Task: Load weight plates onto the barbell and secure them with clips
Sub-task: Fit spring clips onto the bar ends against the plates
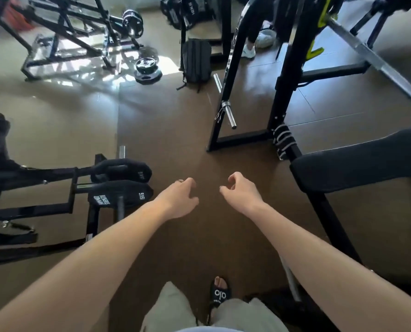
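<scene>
Your left hand point(178, 197) and right hand point(240, 191) hang loosely curled and empty over the brown floor point(175, 130), black rubber 15KG plates point(120, 196) racked on edge left, the steel barbell sleeve point(228, 113) pointing near from the black rack point(226, 75) far right.

I see my left hand point(178, 197) and right hand point(241, 191) loosely curled, holding nothing, the 15KG plates point(121, 196) left of them

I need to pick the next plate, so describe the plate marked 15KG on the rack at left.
The 15KG plate is black and matte, rubber-coated by the look, with white "15KG" lettering on its rim and a white logo on its face. It stands on edge on the low black storage rack, a grey peg through its centre. A second black plate stands just behind it. Neither hand touches it.
</scene>
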### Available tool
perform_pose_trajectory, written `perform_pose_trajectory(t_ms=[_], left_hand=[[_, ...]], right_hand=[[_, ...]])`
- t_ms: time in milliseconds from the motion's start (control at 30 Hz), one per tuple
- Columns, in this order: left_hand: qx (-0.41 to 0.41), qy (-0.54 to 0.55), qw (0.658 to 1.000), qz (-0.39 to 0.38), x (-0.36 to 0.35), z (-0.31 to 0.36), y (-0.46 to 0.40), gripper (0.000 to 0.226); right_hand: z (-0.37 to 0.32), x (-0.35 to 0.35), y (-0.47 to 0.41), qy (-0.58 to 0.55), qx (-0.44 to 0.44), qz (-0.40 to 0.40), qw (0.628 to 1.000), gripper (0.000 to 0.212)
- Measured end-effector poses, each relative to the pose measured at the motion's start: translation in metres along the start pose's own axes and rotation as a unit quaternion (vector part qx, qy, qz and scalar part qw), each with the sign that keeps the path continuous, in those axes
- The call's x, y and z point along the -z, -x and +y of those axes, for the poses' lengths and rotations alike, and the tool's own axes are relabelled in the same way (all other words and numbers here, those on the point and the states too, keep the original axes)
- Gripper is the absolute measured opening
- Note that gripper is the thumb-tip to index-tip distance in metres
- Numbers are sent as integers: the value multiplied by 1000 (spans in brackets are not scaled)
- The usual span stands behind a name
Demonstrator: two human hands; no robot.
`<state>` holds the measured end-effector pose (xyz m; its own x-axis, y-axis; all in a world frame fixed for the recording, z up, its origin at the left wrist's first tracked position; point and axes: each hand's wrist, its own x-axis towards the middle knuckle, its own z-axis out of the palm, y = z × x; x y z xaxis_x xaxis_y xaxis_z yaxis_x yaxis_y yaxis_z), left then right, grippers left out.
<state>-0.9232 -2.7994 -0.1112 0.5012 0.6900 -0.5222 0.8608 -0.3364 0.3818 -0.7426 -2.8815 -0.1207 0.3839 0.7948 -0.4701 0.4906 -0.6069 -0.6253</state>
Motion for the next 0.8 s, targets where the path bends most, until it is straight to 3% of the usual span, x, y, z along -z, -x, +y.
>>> perform_pose_trajectory(t_ms=[200, 467, 800], left_hand=[[5, 33, 998, -45, 74, -2, -118, 52], [-19, 33, 997, -74, 158, -16, -335, 45], [2, 35, 991, -126, 191, -14, -520, 45]], right_hand=[[-45, 31, -110, 29, -25, 13, 999, 48], [-85, 57, -299, -27, -121, 65, 990, 57], [-89, 73, -496, -71, -186, 61, 978, 75]])
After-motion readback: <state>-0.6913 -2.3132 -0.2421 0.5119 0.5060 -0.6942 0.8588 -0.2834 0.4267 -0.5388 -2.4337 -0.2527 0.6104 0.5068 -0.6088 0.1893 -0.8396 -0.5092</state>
